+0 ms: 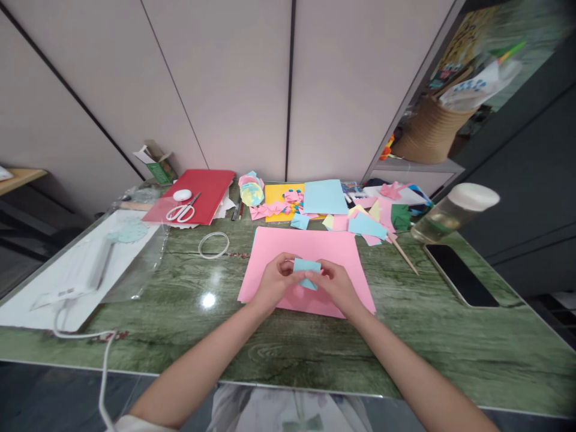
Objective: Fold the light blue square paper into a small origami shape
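Both hands hold a small light-blue paper piece (307, 272) above a stack of pink sheets (265, 240) on the green table. My left hand (279, 278) pinches its left side, thumb on the near face. From the right, my right hand (332, 281) grips it, its thumb also in front. The fingers behind the paper are partly hidden. Beyond the pink stack lie a larger light-blue sheet (324, 197) and a small blue paper piece (299, 221).
Scissors (180, 212) rest on a red folder (207, 186) at the back left. Paper scraps (366, 225) and a wooden stick (405, 256) are right of centre. A bottle (443, 216) and a phone (459, 275) stand and lie further right. A white cable (104, 366) crosses the left side.
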Demonstrator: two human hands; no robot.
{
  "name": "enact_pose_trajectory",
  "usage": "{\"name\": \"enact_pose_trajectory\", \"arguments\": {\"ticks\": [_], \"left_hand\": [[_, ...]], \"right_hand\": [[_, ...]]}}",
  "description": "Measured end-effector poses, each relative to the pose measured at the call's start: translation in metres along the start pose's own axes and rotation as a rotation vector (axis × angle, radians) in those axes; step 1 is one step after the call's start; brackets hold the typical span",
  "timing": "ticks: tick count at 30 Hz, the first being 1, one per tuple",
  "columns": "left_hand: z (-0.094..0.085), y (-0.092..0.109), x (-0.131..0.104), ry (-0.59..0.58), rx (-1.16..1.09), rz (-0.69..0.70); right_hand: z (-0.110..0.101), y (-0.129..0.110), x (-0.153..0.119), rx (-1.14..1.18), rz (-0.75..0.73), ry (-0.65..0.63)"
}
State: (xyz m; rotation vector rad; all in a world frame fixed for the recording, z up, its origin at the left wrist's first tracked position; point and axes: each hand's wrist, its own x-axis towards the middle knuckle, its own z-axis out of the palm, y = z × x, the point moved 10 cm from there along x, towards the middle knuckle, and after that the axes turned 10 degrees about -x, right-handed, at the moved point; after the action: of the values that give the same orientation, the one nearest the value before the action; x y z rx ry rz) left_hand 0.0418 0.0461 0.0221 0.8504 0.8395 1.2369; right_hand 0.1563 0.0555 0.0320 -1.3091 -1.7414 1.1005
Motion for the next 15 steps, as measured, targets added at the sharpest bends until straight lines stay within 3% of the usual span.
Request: {"name": "enact_pose_trajectory", "arguments": {"ticks": [15], "left_hand": [[0.0055, 0.0027, -0.0015, -0.049, 0.043, 0.042]], "right_hand": [[-0.0028, 0.0000, 0.0008, 0.190, 0.039, -0.028]]}}
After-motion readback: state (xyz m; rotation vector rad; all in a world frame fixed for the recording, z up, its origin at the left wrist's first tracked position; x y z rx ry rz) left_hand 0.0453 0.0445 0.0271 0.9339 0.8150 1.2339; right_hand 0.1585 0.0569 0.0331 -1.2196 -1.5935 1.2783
